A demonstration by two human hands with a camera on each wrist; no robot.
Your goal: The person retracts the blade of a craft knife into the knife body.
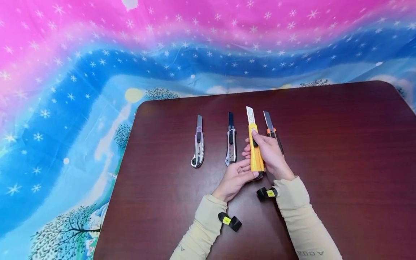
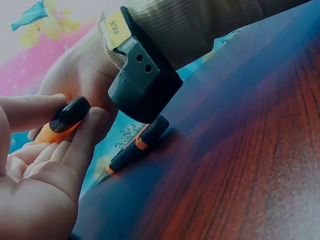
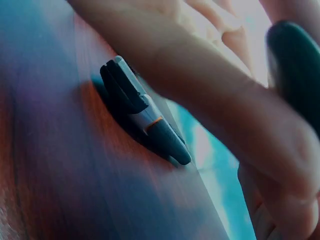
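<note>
A yellow utility knife (image 1: 256, 160) is held upright above the table, its blade extended from the far end. My left hand (image 1: 235, 178) pinches its black butt end between thumb and fingers; the left wrist view shows this black end (image 2: 70, 114) close up. My right hand (image 1: 271, 153) grips the body from the right, thumb on the black slider. Just beyond the right hand lies a black and orange utility knife (image 1: 269, 124), partly covered by it. A silver and black utility knife (image 1: 231, 144) lies left of the held one. The right hand's fingers (image 3: 200, 75) fill much of its wrist view.
Farther left on the dark wooden table (image 1: 156, 187) lies a silver and purple utility knife (image 1: 199, 144) with its blade out. A snowflake-patterned cloth (image 1: 97, 72) hangs behind the table and along its left side. Each wrist carries a small black camera (image 1: 234, 223).
</note>
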